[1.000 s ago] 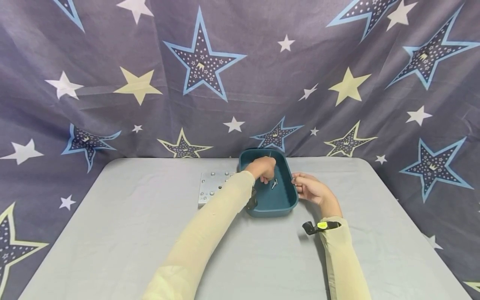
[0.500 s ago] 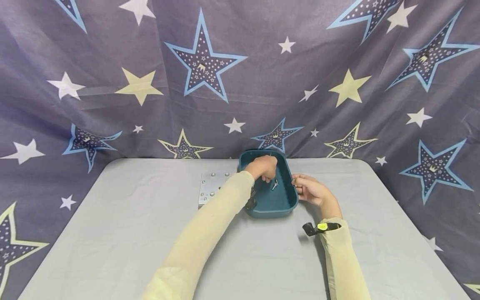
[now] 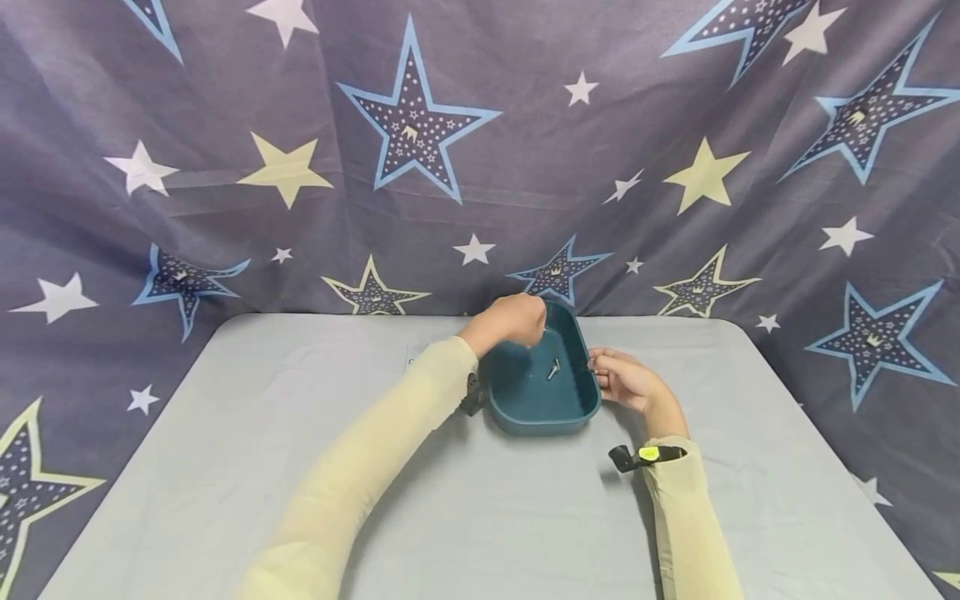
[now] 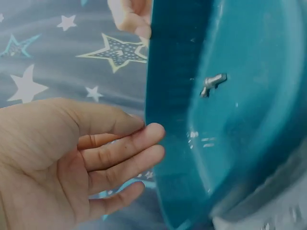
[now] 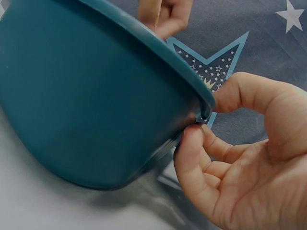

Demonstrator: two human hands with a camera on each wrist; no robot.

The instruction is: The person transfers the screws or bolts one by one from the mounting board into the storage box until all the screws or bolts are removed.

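A teal plastic bin [image 3: 543, 425] stands at the back middle of the table. Small silver screws [image 3: 553, 369] lie together on its floor, also seen in the left wrist view. My left hand [image 3: 517, 319] hovers over the bin's left far part, palm turned inward. Its thumb meets the fingers in the left wrist view, the others loosely bent; whether something small sits between them I cannot tell. At the bin's right side, my right hand [image 5: 240, 153] pinches the rim between thumb and forefinger.
Left of the bin is a metal plate [image 3: 409, 358], mostly hidden behind the left sleeve. A black wrist camera [image 3: 622, 457] is strapped to the right forearm. Dark star-patterned cloth [image 3: 480, 167] hangs behind the table [image 3: 480, 517].
My left hand has risen from inside the bin and shifted slightly left, its sleeve now covering more of the plate. The right hand has stayed at the rim.
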